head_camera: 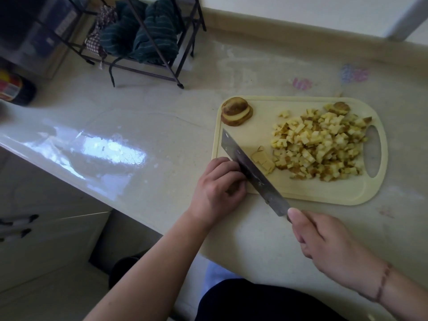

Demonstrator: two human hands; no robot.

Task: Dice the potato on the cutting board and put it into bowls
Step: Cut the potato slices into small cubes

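A pale yellow cutting board lies on the counter. A big heap of diced potato covers its right half. A stack of round potato slices sits at its far left corner. My right hand grips the handle of a cleaver, whose blade stands on the board. Potato strips lie just right of the blade. My left hand has curled fingers on a potato piece against the blade's left side; that piece is mostly hidden.
A black wire rack with dark striped cloths stands at the back left. A dark jar sits at the far left. The counter edge runs diagonally below my left arm. No bowl is in view.
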